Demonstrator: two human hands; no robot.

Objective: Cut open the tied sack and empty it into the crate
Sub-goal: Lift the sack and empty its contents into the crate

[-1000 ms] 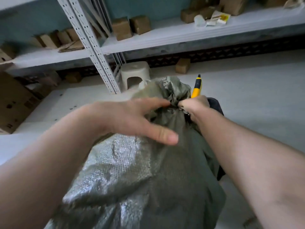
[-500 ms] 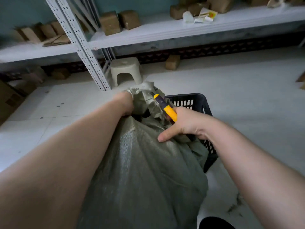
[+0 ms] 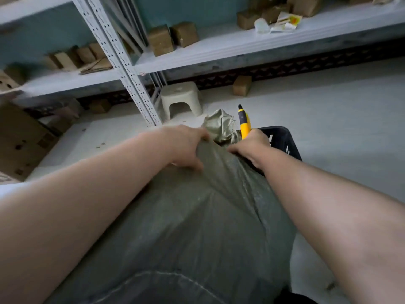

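Observation:
A large grey-green woven sack (image 3: 197, 227) fills the lower middle of the view, its bunched neck (image 3: 220, 126) sticking up at the far end. My left hand (image 3: 186, 145) grips the sack fabric just below the neck on the left. My right hand (image 3: 252, 145) presses on the sack to the right of the neck and holds a yellow utility knife (image 3: 244, 122) that points up and away. A black plastic crate (image 3: 282, 141) stands on the floor behind the sack, mostly hidden by it.
A beige plastic stool (image 3: 179, 99) stands by the perforated grey shelf post (image 3: 125, 66). Shelves (image 3: 230, 49) hold small brown boxes. A loose box (image 3: 242, 85) lies on the floor, and large cartons (image 3: 19, 141) stand at left.
The knife has swung from lying across the neck to pointing upright. My right hand moved up beside the neck, and my left hand slid down onto the sack below the neck. The view shifted.

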